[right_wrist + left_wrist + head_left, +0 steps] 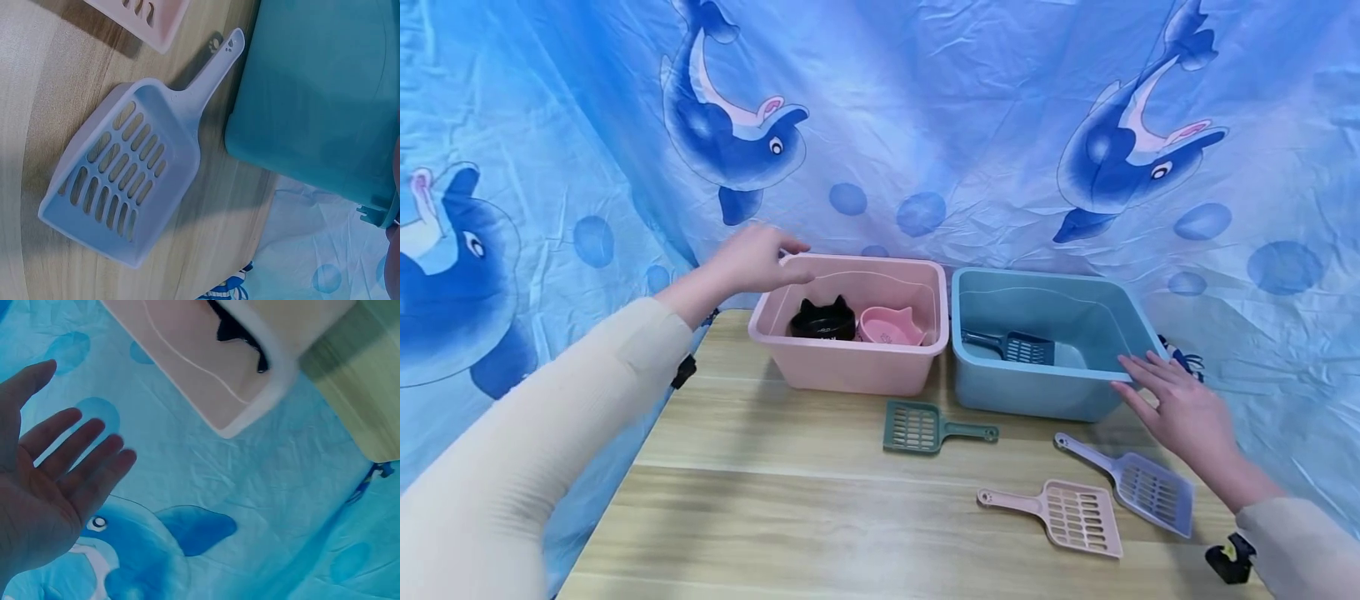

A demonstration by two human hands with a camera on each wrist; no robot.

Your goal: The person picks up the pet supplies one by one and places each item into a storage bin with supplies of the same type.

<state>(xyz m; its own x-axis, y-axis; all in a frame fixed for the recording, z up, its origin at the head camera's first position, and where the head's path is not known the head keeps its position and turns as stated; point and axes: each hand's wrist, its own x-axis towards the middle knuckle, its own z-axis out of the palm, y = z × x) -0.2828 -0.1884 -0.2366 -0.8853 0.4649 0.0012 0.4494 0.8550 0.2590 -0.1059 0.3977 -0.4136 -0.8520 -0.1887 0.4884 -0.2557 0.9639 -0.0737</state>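
Observation:
My left hand (760,260) is raised over the back left corner of a pink bin (850,371), fingers spread and nothing in them. In the left wrist view its palm shows bare, apart from the bin. Inside the pink bin sit a black cat-eared bowl (823,323) and a pink cat-eared bowl (891,327). My right hand (1183,412) lies with extended fingers at the front right corner of a blue bin (1030,393), fingertips right at the rim. A dark blue litter scoop (983,339) lies in that bin.
A green litter scoop (966,430) lies before the bins. Nearer the front right are a pink scoop (1022,502) and a lavender scoop (187,112), below my right hand. Behind the wooden table (760,500) hangs a blue dolphin-print curtain (955,125).

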